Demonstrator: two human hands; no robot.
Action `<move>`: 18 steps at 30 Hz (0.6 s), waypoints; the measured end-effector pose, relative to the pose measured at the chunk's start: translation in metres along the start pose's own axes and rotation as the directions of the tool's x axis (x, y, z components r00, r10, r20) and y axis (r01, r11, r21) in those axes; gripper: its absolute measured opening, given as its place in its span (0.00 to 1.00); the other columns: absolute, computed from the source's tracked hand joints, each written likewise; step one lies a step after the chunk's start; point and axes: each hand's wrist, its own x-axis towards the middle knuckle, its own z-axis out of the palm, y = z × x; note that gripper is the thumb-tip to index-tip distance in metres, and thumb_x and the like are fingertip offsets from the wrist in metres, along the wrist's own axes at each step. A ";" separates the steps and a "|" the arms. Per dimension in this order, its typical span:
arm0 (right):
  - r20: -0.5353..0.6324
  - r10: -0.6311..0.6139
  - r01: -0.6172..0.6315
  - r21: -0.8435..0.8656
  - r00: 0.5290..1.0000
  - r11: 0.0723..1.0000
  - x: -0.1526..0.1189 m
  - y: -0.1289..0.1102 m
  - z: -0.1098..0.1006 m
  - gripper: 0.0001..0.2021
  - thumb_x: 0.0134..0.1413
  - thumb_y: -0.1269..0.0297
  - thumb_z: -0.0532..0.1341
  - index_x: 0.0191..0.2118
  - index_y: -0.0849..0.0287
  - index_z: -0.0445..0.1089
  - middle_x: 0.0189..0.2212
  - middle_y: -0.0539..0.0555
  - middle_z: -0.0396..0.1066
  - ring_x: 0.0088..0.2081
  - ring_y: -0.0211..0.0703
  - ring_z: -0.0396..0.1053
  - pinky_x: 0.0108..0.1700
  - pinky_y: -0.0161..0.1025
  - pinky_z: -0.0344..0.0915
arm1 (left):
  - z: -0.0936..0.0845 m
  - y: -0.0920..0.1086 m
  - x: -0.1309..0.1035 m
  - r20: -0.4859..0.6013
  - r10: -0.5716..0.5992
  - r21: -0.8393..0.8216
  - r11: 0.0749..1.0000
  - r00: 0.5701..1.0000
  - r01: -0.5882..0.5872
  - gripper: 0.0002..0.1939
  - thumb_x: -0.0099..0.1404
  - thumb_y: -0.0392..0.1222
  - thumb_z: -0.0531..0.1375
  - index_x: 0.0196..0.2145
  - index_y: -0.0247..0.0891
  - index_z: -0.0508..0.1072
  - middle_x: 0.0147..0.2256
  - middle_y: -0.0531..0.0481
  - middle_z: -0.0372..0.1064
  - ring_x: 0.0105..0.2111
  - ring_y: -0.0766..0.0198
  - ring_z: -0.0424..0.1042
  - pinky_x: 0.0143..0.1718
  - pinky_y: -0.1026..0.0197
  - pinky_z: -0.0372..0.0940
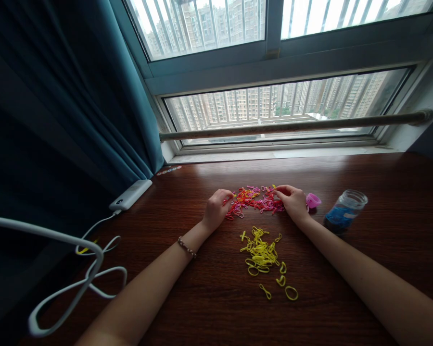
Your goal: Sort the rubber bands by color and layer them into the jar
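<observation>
A mixed pile of pink, red and orange rubber bands (265,205) lies on the dark wooden table between my two hands. My left hand (215,210) is at the pile's left edge, fingers pinched together, with a bit of yellow rubber band (234,195) at the tips. On the far right side of the pile, my right hand (293,203) also pinches, and a small yellow rubber band (273,186) shows at its fingertips. Closer to me is a separate heap of yellow rubber bands (261,253), with several loose ones scattered around its near side.
Right of my right hand are a pink cup-like piece (313,200) and a clear jar (346,210) with a blue label, tilted. A white power strip (131,196) with a looping white cable (97,259) sits at left, by the blue curtain (104,86). A window with a rail (292,126) stands behind.
</observation>
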 end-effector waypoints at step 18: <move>0.018 -0.063 0.061 0.095 0.998 0.994 -0.007 -0.016 0.000 0.10 0.45 0.59 0.62 0.32 0.61 0.71 0.29 0.56 0.74 0.31 0.45 0.72 0.35 0.40 0.68 | 0.000 0.012 -0.001 0.085 0.045 -0.070 0.997 0.995 -0.039 0.09 0.59 0.32 0.54 0.38 0.37 0.69 0.35 0.46 0.71 0.39 0.60 0.69 0.44 0.55 0.63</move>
